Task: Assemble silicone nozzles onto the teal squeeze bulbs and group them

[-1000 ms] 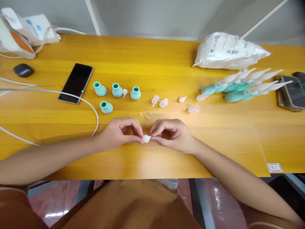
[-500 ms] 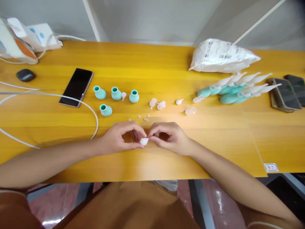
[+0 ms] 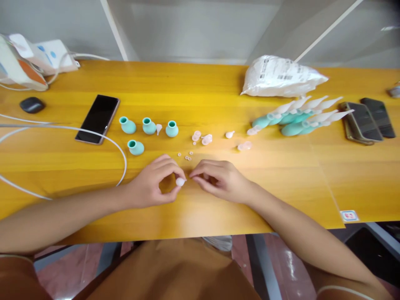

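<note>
My left hand [image 3: 159, 181] pinches a small white rounded piece [image 3: 180, 182] between thumb and fingertips, just above the table. Close by on its right, apart from that piece, is my right hand [image 3: 220, 179], its thumb and forefinger pressed together; whatever may be between them is too small to see. Beyond the hands lie several tiny pale rings [image 3: 187, 158]. Behind these are translucent pinkish cups [image 3: 206, 139] and a white pointed piece [image 3: 229, 134]. Several teal bulb bottles [image 3: 171, 129] with open necks stand to the left, one beside a small funnel-shaped white piece [image 3: 158, 128].
Teal bulbs with long white nozzles [image 3: 293, 128] lie grouped at the right, before a white plastic bag [image 3: 281, 77]. Phones [image 3: 364, 123] rest at the far right. Another phone [image 3: 98, 118], a white cable [image 3: 123, 160] and a black mouse [image 3: 32, 105] are on the left.
My hands have drawn slightly apart, and the white piece in my left hand has turned, its rounded end showing. My left hand now covers one tiny ring. The view has shifted a little.
</note>
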Demonstrator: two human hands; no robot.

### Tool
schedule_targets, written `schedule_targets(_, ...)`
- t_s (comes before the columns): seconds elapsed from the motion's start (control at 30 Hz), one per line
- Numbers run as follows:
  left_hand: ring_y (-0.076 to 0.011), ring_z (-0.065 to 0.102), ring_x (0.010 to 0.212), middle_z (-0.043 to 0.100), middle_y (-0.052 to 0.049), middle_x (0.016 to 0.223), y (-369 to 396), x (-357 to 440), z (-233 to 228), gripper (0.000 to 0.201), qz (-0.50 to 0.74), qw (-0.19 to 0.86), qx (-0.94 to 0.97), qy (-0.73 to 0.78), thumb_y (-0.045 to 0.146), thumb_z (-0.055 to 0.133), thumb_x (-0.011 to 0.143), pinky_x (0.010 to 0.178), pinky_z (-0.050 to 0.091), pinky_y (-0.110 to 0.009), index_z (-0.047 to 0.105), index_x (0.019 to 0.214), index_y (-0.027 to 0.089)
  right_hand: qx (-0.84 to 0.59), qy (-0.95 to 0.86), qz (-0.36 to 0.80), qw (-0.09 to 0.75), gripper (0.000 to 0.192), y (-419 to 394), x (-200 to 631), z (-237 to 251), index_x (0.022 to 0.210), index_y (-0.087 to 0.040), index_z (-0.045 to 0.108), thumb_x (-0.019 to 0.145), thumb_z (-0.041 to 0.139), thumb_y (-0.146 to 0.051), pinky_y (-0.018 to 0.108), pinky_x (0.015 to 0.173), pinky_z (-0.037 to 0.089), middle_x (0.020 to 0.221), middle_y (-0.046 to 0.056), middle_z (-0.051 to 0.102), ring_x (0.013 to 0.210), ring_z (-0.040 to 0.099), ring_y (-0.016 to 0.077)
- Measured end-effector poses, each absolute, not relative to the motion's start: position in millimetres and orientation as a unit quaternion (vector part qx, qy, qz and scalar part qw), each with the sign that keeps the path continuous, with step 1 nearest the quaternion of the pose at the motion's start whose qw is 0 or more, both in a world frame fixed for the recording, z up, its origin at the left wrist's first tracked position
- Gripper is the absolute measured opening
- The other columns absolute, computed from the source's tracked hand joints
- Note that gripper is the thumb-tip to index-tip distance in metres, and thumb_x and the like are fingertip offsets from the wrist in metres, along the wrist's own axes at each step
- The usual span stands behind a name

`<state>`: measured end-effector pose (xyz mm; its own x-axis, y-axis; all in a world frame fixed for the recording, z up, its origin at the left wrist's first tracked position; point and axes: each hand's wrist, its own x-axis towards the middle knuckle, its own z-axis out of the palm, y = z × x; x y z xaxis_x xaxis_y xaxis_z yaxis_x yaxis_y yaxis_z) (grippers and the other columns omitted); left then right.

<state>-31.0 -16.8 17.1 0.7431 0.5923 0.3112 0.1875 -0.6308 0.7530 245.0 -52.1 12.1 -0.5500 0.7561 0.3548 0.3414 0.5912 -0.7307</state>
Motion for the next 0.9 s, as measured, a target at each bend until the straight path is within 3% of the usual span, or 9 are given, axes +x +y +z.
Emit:
schedule_targets(0.1, -0.0222, 0.062, 0.098, 0.076, -0.002, 0.100, -16.2, -31.9, 13.0, 0.017, 0.260, 0.301, 0.884, 0.245, 0.013, 0.069, 0.099, 0.098, 0.052, -0.039, 0.067, 0.113, 0.022, -0.386, -0.818, 0.211, 0.370, 0.013, -45.4, 255.7, 13.1, 0.115, -0.023, 0.076, 0.110, 0.065, -0.018, 0.031, 0.069, 0.055, 0.094, 0.005, 0.079, 0.071, 0.070, 0.0161)
schedule_targets(0.23, -0.0266, 0.060, 0.110, 0.079, -0.005, 0.108, -13.8, -33.2, 8.8, 0.014, 0.244, 0.272, 0.894, 0.262, 0.016, 0.067, 0.105, 0.104, 0.052, -0.044, 0.068, 0.117, 0.022, -0.456, -0.788, 0.076, 0.407, 0.022, -33.4, 271.7, 13.4, 0.119, -0.025, 0.077, 0.108, 0.061, -0.014, 0.042, 0.084, 0.060, 0.107, 0.009, 0.082, 0.094, 0.078, 0.0259)
schedule_targets(0.47, -0.0299, 0.058, 0.120, 0.076, -0.008, 0.122, -14.8, -32.0, 9.7, 0.011, 0.218, 0.234, 0.903, 0.288, 0.018, 0.067, 0.107, 0.109, 0.051, -0.047, 0.069, 0.116, 0.022, -0.499, -0.800, -0.002, 0.332, 0.035, -20.0, 277.0, 2.8, 0.144, -0.025, 0.070, 0.108, 0.067, -0.025, 0.060, 0.113, 0.054, 0.136, 0.015, 0.079, 0.130, 0.069, 0.0381)
schedule_targets(0.73, -0.0304, 0.057, 0.121, 0.076, -0.007, 0.120, -14.3, -30.7, 7.0, 0.015, 0.210, 0.245, 0.900, 0.292, 0.016, 0.067, 0.105, 0.110, 0.049, -0.048, 0.066, 0.119, 0.021, -0.512, -0.799, -0.047, 0.313, 0.021, -10.7, 266.6, -8.7, 0.131, -0.024, 0.074, 0.113, 0.066, -0.029, 0.055, 0.107, 0.053, 0.116, 0.012, 0.084, 0.126, 0.072, 0.0360)
schedule_targets(0.9, -0.0308, 0.059, 0.122, 0.076, -0.007, 0.123, -15.1, -31.8, 9.5, 0.024, 0.216, 0.253, 0.899, 0.287, 0.016, 0.071, 0.100, 0.111, 0.050, -0.048, 0.066, 0.122, 0.023, -0.515, -0.778, -0.016, 0.360, 0.020, -17.3, 269.8, 2.9, 0.130, -0.027, 0.074, 0.111, 0.070, -0.030, 0.055, 0.104, 0.058, 0.119, 0.011, 0.084, 0.119, 0.074, 0.0345)
